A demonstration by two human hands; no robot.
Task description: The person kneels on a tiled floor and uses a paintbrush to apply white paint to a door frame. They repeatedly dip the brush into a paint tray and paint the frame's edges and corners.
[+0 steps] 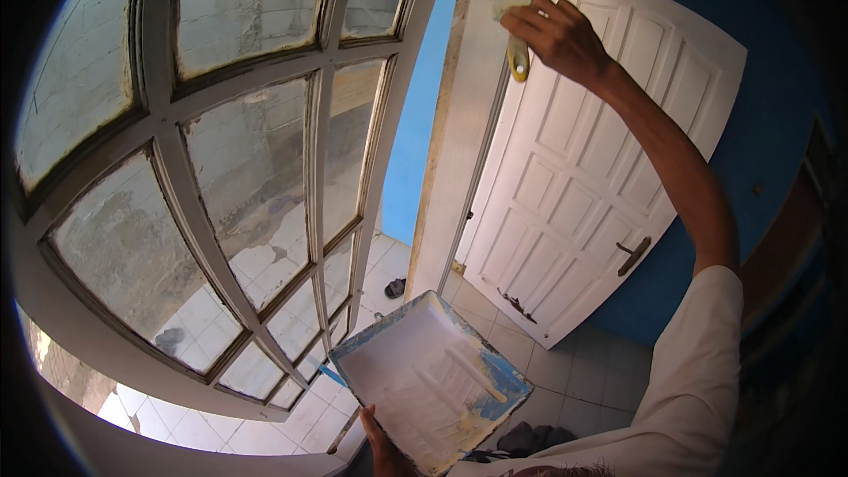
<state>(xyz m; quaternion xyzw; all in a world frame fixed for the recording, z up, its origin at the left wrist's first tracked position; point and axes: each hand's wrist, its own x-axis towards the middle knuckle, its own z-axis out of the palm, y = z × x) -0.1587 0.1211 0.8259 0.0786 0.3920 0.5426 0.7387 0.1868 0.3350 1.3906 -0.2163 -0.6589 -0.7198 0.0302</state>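
Note:
My right hand point(563, 38) is raised at the top, its fingers closed round a paintbrush point(518, 60) with a yellowish handle. The brush's pale, paint-coated bristles are at the white door frame point(481, 79); whether they touch it I cannot tell. Low in the middle, my left hand point(382, 446) grips the near edge of a blue paint tray point(505, 375). White paint coats the tray's well and ribbed slope, with yellowish smears along its rim. Most of the left hand's fingers are hidden under the tray.
A white panelled door point(565, 185) with a metal handle point(632, 256) stands open at the right, against a blue wall point(733, 238). Left is a window frame point(163, 128) with several glass panes. Dark footwear point(395, 288) lies on the tiled floor point(574, 375).

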